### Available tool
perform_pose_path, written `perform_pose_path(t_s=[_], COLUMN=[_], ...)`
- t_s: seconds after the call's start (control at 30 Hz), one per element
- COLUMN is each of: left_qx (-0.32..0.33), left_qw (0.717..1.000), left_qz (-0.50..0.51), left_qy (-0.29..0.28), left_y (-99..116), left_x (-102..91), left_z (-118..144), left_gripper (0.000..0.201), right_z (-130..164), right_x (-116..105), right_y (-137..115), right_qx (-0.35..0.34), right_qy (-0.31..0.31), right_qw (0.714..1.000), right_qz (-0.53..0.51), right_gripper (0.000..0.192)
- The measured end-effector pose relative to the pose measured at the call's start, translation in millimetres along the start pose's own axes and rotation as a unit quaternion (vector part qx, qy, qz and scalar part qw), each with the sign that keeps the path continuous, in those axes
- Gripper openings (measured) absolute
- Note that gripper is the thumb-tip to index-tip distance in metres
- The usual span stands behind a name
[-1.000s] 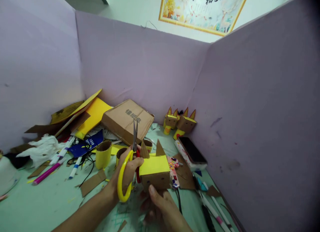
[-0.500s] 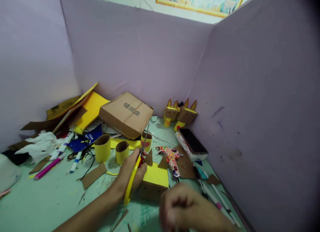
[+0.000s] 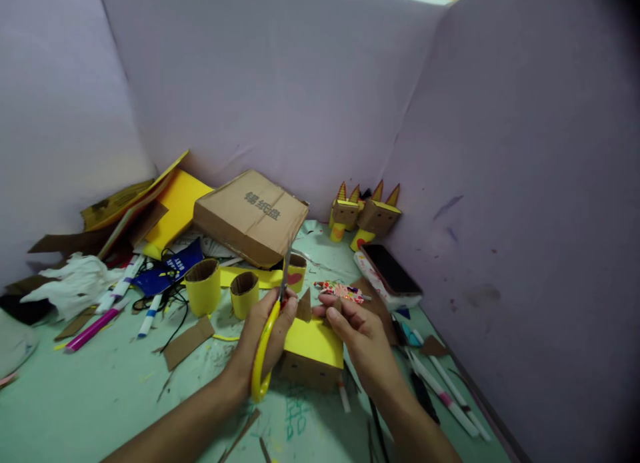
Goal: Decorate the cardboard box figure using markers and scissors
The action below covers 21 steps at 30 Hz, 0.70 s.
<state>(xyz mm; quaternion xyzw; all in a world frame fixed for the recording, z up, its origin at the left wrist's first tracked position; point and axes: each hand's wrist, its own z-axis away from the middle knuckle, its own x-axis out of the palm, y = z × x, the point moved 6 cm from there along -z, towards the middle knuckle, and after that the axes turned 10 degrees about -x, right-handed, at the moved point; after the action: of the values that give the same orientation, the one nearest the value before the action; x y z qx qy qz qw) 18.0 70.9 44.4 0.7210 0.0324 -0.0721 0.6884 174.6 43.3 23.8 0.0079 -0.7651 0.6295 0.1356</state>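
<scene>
Your left hand [image 3: 263,333] is gripping the yellow-handled scissors [image 3: 273,330], fingers closed through the loop, with the blades pointing up and away beside the little cardboard box [image 3: 313,356] with the yellow paper top. That box is sitting on the green tabletop [image 3: 100,396] right between your hands, and your right hand [image 3: 363,340] is pinching one of its brown triangular ears [image 3: 336,307] at the far right corner, thumb and fingertips pressed together on it. The other ear [image 3: 303,306] is standing just beside the scissor blades. This looks like a light, hollow piece: thin card that is probably going to crush if you squeeze the walls, and the ears are looking flimsy, so you are better off steadying it by the lower corners or flat sides. Behind it, three yellow-wrapped paper tubes [image 3: 203,288] are standing, a flat brown carton [image 3: 250,216] is lying further back, and two finished eared figures [image 3: 367,216] are sitting against the purple partition, with a phone [image 3: 390,270] lying near them.
</scene>
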Motion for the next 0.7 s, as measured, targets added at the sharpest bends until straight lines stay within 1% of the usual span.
perform_pose_path(t_s=[0.17,0.37,0.5,0.57,0.6,0.63,0.7], left_qx=[-0.026,-0.047,-0.049,-0.053,-0.055,-0.057,-0.059], left_qw=[0.999,0.997,0.996,0.996,0.996,0.996,0.997], left_qz=[0.031,0.064,0.075,0.073,0.07,0.067,0.059], left_qy=[-0.002,-0.02,-0.016,-0.01,-0.007,-0.005,-0.004], left_y=[5.8,-3.2,-6.7,-5.8,-4.9,-3.9,-2.8], left_x=[1.3,3.3,4.0,3.0,2.1,1.2,-0.3], left_z=[-2.4,-2.4,-3.4,-3.2,-3.0,-2.6,-1.9], left_gripper=[0.024,0.022,0.022,0.022,0.023,0.024,0.026], right_z=[2.1,0.9,0.8,1.8,2.8,4.2,8.3], right_x=[3.6,4.2,3.8,2.4,1.3,-0.1,-4.3], right_y=[-1.8,0.2,-1.2,-2.9,-4.1,-5.2,-6.1], right_qx=[-0.012,-0.026,-0.042,-0.034,-0.027,-0.017,0.011], right_qy=[-0.011,-0.026,-0.026,-0.045,-0.066,-0.094,-0.157], right_qw=[1.0,0.999,0.999,0.998,0.996,0.993,0.981], right_qz=[-0.006,-0.006,0.008,0.028,0.045,0.066,0.111], right_gripper=[0.046,0.043,0.039,0.038,0.042,0.051,0.083])
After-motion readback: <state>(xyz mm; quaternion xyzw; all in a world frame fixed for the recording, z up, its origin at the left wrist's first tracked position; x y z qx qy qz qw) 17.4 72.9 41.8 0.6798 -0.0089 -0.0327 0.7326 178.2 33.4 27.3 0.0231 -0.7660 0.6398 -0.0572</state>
